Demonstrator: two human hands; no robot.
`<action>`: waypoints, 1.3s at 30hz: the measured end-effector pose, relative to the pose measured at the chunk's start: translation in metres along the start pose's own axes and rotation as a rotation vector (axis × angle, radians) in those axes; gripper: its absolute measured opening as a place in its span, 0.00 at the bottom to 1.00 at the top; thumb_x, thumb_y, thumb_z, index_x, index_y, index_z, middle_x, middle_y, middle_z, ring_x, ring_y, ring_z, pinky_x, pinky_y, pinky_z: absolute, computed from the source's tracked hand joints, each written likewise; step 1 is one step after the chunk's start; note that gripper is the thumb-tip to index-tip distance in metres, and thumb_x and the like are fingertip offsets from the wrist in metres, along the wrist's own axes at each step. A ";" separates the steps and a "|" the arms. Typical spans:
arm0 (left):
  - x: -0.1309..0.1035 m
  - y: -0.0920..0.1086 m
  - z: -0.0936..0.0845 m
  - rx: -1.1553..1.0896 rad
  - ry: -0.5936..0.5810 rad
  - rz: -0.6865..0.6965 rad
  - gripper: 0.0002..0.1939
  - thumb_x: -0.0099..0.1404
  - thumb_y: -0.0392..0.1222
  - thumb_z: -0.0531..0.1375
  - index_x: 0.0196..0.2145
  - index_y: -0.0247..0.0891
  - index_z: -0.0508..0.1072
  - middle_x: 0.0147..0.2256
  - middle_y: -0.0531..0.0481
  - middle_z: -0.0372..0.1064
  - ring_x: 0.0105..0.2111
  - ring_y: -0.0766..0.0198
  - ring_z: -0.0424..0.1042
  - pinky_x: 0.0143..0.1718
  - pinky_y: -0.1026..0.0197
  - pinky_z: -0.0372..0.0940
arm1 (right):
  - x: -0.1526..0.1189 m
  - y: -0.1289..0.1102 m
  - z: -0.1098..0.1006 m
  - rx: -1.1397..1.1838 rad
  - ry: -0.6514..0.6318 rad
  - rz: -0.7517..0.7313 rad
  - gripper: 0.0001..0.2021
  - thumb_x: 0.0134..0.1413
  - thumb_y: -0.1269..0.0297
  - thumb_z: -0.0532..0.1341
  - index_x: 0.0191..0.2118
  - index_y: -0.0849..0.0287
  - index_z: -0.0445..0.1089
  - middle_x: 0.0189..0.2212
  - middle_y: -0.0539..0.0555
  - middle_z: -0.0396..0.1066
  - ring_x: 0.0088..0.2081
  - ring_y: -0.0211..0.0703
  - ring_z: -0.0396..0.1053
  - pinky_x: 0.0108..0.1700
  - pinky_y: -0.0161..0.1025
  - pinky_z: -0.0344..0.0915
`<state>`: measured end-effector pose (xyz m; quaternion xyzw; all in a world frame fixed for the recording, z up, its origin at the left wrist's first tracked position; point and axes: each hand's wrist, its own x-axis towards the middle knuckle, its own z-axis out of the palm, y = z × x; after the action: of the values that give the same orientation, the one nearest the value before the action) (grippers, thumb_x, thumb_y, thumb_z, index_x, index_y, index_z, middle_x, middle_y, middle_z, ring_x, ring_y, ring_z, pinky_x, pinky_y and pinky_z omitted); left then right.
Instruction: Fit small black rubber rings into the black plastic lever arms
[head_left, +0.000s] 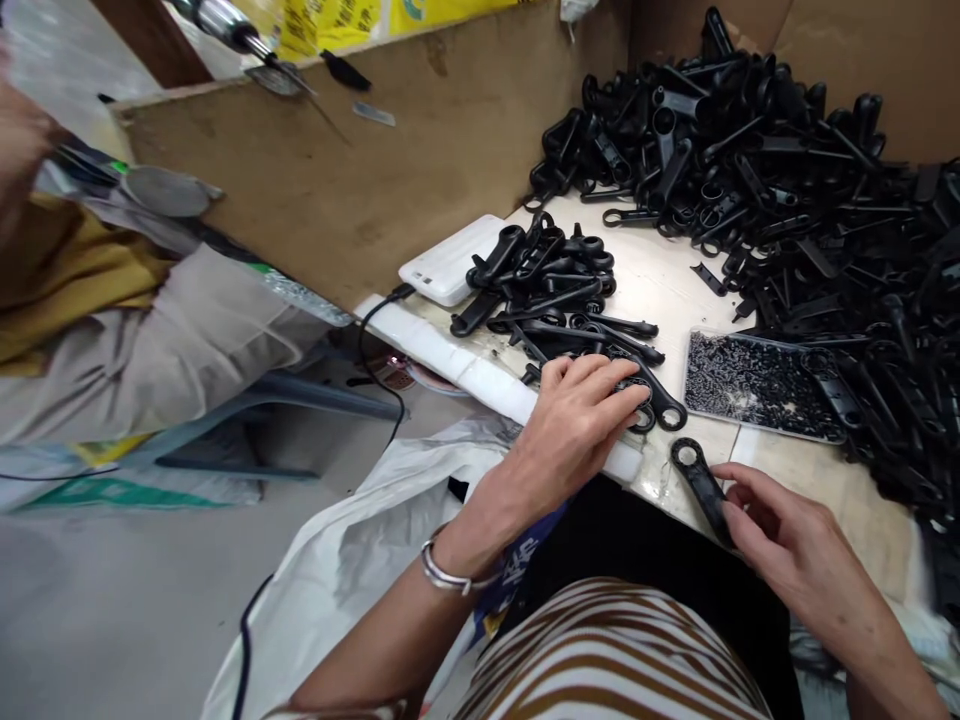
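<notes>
My right hand [795, 545] pinches a black ring-ended plastic part [697, 478] between thumb and fingers at the table's front edge. The ring of that part points away from me. On the table, my left hand [581, 415] has its fingers closed on another black ring-ended part [643, 416], mostly covered by the fingers. Just beside these fingertips lies a similar long black part [664, 400]. Behind the left hand is a small heap of such black parts [551, 270]. A shallow clear tray [690, 385] of tiny black pieces sits beyond the right hand.
A large pile of black parts [720, 150] fills the back and right of the table. A white power bank [454, 262] with a black cable [361, 340] lies by the wooden board [450, 130]. Another person's leg [187, 330] is at left, near a screwdriver-like tool [225, 25].
</notes>
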<state>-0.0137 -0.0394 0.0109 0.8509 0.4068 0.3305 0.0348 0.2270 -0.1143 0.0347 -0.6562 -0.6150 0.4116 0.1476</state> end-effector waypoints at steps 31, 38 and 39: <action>0.012 0.031 -0.001 -0.048 -0.383 0.201 0.08 0.68 0.30 0.53 0.40 0.35 0.70 0.40 0.45 0.73 0.43 0.59 0.69 0.44 0.56 0.60 | 0.016 0.049 0.026 -0.268 0.459 -0.638 0.19 0.60 0.63 0.59 0.57 0.52 0.67 0.45 0.57 0.74 0.40 0.45 0.76 0.37 0.36 0.75; 0.070 -0.071 -0.036 0.025 -0.069 -0.147 0.13 0.73 0.44 0.50 0.45 0.35 0.71 0.46 0.42 0.72 0.49 0.57 0.69 0.51 0.52 0.63 | 0.027 0.058 0.033 -0.425 0.490 -0.745 0.24 0.60 0.68 0.59 0.61 0.52 0.63 0.46 0.56 0.74 0.43 0.44 0.75 0.36 0.33 0.73; 0.085 -0.091 -0.039 0.102 -0.115 -0.238 0.15 0.73 0.45 0.49 0.45 0.34 0.71 0.47 0.39 0.71 0.49 0.55 0.69 0.51 0.52 0.62 | 0.028 0.059 0.034 -0.420 0.500 -0.744 0.24 0.60 0.68 0.59 0.62 0.52 0.62 0.46 0.56 0.75 0.43 0.44 0.75 0.36 0.33 0.73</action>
<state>-0.0593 0.0737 0.0565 0.8148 0.5186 0.2536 0.0536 0.2402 -0.1110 -0.0370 -0.4863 -0.8230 0.0280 0.2922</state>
